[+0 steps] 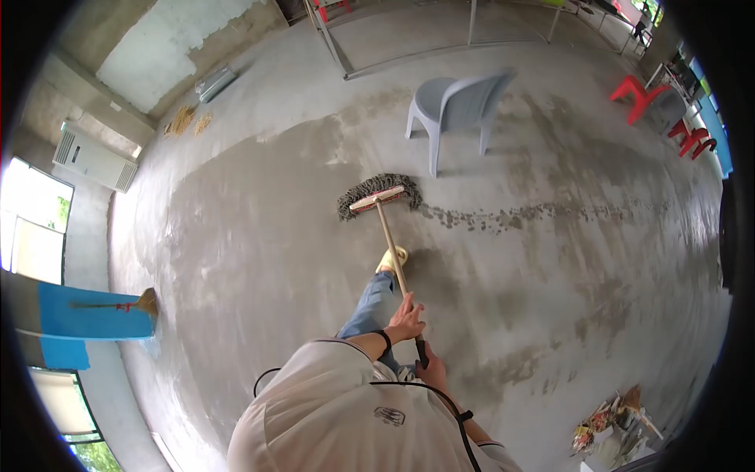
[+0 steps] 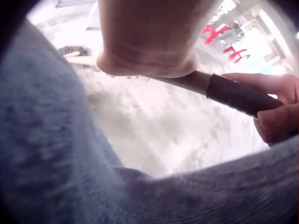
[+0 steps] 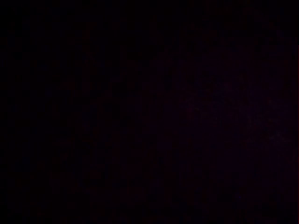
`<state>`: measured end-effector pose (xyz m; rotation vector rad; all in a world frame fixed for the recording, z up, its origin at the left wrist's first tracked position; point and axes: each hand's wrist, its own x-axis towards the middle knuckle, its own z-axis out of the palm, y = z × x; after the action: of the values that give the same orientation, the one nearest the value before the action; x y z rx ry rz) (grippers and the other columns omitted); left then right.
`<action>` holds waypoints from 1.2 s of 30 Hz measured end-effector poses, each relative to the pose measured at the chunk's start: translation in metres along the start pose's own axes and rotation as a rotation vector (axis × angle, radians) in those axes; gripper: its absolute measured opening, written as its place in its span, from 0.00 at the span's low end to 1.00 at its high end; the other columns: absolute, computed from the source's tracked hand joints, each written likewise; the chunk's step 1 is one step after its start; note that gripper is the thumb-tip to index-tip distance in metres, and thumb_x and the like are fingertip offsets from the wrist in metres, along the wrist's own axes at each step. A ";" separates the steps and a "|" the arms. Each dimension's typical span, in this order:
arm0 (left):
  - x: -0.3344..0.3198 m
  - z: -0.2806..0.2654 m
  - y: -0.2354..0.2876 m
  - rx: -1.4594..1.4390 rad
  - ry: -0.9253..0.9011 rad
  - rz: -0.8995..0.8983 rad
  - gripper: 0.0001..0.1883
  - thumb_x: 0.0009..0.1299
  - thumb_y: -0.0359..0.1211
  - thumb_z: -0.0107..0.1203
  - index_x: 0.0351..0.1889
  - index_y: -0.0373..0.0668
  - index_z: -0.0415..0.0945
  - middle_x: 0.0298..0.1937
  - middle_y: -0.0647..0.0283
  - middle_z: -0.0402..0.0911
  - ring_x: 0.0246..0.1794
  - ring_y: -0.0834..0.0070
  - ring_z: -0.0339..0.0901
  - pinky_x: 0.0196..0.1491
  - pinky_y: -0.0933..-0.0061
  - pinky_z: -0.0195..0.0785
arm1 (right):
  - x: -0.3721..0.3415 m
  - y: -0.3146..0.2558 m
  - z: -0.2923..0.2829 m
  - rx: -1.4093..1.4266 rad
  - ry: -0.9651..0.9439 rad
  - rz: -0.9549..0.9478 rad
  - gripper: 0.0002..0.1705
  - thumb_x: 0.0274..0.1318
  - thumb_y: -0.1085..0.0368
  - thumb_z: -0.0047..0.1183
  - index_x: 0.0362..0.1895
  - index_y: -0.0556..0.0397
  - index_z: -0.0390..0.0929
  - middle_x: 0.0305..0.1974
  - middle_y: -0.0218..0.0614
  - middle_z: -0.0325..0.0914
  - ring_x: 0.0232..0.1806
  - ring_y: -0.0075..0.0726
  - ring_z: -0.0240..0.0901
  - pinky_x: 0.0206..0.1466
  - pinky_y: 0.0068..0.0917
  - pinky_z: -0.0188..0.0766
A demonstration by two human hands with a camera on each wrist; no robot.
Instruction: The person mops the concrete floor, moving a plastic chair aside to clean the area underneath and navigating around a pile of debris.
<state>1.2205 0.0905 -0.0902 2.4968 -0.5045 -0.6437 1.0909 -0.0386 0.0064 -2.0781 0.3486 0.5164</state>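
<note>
On the grey floor, the string mop extends ahead of both hands: left hand clamped round wooden handle, right hand round black grip; fringe dark, shaggy.

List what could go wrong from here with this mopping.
The mop head might bump the grey chair, which stands ahead and to its right. The floor looks damp in darker patches, so the shoe could slip. The mop handle runs close beside that shoe in the head view, so the foot may get in its way.
</note>
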 end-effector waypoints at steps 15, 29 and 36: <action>0.302 -0.289 -0.144 -1.073 0.236 -0.662 0.40 0.59 0.39 0.56 0.63 0.31 0.46 0.43 0.42 0.76 0.41 0.54 0.78 0.42 0.60 0.72 | 0.394 -0.321 -0.036 -0.130 -0.100 -0.092 0.23 0.52 0.65 0.50 0.54 0.50 0.68 0.42 0.58 0.76 0.46 0.67 0.71 0.43 0.53 0.69; 0.211 -0.146 -0.054 -0.080 -0.574 -0.200 0.42 0.67 0.55 0.42 0.67 0.35 0.40 0.40 0.45 0.79 0.40 0.54 0.79 0.42 0.56 0.70 | 0.221 -0.184 -0.083 -0.181 -0.107 0.025 0.37 0.55 0.62 0.52 0.69 0.39 0.53 0.43 0.58 0.76 0.45 0.66 0.73 0.45 0.50 0.70; 0.151 -0.153 0.023 -0.288 -0.947 -0.445 0.32 0.63 0.59 0.47 0.32 0.35 0.80 0.35 0.55 0.83 0.40 0.62 0.81 0.36 0.59 0.73 | 0.127 -0.155 -0.108 -0.121 0.041 0.096 0.36 0.49 0.59 0.56 0.65 0.37 0.63 0.37 0.55 0.78 0.39 0.62 0.76 0.40 0.51 0.72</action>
<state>1.4205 0.0601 -0.0126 1.9044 -0.1300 -1.9362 1.2928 -0.0550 0.1087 -2.1996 0.4530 0.5651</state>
